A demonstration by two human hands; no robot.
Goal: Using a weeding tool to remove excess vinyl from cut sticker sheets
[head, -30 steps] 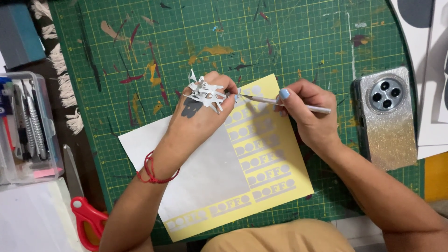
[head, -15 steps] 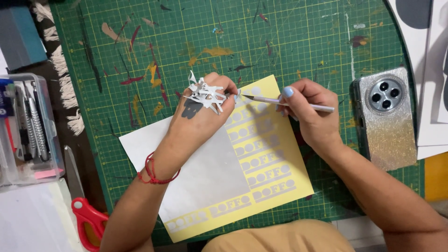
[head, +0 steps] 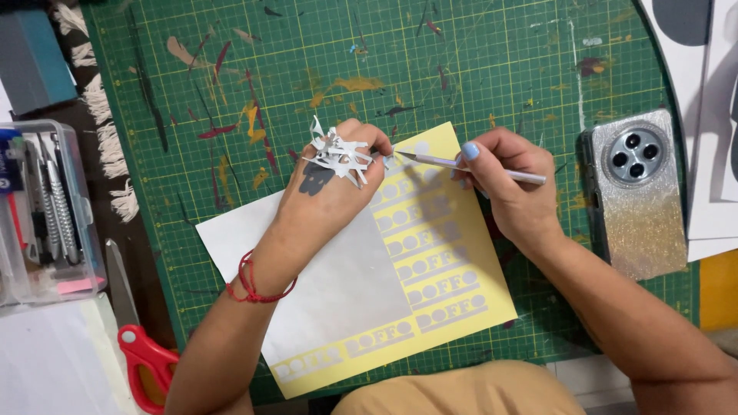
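Lying crosswise, the knife (head: 469, 164) is pointing left from the right hand (head: 511, 188) pinching it toward the left hand (head: 327, 204), whose fingertips are pressing the sheet (head: 430, 253) with scraps (head: 337, 154) stuck on

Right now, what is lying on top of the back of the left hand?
A small heap of curled white cut-out scraps sits on the left hand, near the knuckles. A dark mark shows on the skin beside it; what lies under the scraps is covered.

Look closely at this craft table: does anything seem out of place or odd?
White paper scraps are stuck in a clump on the back of the left hand, not on the cutting mat. The mat is also streaked with old paint.
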